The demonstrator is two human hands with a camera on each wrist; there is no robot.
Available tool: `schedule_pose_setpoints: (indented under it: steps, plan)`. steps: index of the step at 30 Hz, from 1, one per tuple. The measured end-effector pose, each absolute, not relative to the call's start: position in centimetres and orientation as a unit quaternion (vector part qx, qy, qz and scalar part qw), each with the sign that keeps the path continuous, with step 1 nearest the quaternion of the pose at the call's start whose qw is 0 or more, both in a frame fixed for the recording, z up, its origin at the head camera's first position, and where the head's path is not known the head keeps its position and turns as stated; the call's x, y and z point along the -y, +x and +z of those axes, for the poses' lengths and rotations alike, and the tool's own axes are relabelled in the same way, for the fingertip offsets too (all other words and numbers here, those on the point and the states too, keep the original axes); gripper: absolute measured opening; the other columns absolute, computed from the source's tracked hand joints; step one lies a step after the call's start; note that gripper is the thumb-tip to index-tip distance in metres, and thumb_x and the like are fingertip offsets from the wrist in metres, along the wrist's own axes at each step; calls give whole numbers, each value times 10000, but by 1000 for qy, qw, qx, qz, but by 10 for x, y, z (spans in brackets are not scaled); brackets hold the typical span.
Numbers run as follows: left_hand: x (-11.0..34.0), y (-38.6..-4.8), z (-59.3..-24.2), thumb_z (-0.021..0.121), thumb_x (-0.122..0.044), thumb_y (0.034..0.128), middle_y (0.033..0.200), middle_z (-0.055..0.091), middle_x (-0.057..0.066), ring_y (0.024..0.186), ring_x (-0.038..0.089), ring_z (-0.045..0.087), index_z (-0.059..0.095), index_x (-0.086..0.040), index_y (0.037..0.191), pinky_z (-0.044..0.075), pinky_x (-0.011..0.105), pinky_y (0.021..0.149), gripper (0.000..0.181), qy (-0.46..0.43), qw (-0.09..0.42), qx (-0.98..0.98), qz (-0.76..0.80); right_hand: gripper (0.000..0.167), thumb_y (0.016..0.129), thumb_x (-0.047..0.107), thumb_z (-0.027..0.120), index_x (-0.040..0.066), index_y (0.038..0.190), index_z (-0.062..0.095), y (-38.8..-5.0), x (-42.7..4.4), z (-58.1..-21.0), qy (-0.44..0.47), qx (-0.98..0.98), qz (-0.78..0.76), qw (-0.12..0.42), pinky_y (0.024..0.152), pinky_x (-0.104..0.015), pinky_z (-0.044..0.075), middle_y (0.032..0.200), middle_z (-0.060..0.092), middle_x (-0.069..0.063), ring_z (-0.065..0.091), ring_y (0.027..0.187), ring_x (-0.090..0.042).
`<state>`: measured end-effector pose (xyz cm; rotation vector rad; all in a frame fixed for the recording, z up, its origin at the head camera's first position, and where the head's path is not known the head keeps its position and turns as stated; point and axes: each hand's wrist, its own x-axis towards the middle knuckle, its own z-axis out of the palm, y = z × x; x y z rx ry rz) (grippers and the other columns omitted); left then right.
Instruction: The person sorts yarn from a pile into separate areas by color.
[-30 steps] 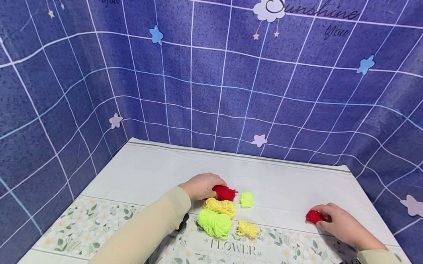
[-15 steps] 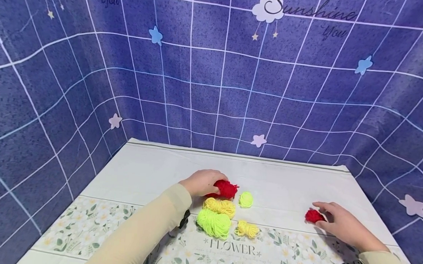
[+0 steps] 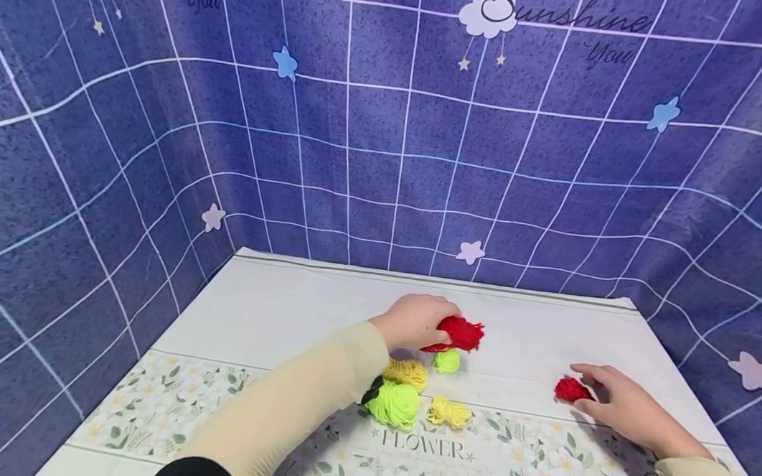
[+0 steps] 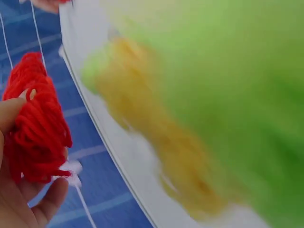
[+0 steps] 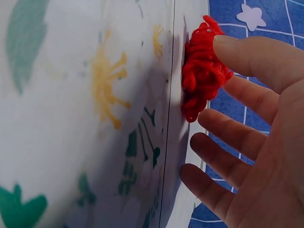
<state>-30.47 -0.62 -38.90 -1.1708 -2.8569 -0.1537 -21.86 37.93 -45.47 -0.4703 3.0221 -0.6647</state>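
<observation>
My left hand grips a large red yarn skein, held over the table; in the left wrist view the skein sits between thumb and fingers. On the right, my right hand is beside a small red yarn bundle lying on the table. Its fingers are loosely extended. In the right wrist view, the thumb overlaps the edge of that bundle; whether it touches cannot be told.
Below the left hand lie a yellow skein, a large lime-green skein, a small lime-green ball and a small yellow bundle. A blue curtain stands behind the white, flower-printed table.
My left hand has lifted the large red skein and carried it right, above the small green ball. The right hand's fingers have spread slightly around the small red bundle, which stays in place.
</observation>
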Motion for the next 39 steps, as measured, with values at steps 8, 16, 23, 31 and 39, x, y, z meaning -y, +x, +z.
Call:
schedule_pose_setpoints:
  steps: [8,16,23,31,39]
  plan:
    - [-59,-285,-381,726,-398,918,1034,650,-160,867,36,579,672,-308,1237,446,280,723,335,-380,29,924,-13,664,863,360,813,-2,1372,588,-218,-379,-456,-146,-967,-211,1,859,-482,527,1215,647,-144,624,1084,-310]
    - [-108,-266,-395,750,-429,901,971,631,-187,822,26,561,678,-354,1219,428,283,704,334,-343,21,939,-17,670,868,337,809,-40,1366,566,-216,-381,-454,-139,-962,-233,7,894,-600,506,1225,630,-228,610,1118,-427]
    - [-131,-260,-415,758,-449,884,1023,652,-192,867,46,597,676,-386,1219,425,292,710,350,-317,30,948,-23,648,867,298,818,-44,1357,569,-212,-380,-454,-142,-958,-248,-5,902,-603,505,1235,625,-234,597,1131,-439]
    - [-145,-258,-432,756,-413,869,958,654,-148,829,105,623,687,-359,1112,447,324,703,259,-301,50,952,-27,665,881,309,805,-59,1372,548,-211,-378,-451,-136,-954,-267,3,915,-627,496,1282,602,-267,578,1161,-495]
    - [-145,-258,-446,729,-452,896,1054,643,-140,919,129,616,662,-371,1220,477,349,776,341,-295,29,955,-30,670,889,326,796,-43,1389,545,-208,-378,-456,-141,-954,-267,2,905,-582,518,1282,596,-262,587,1163,-478]
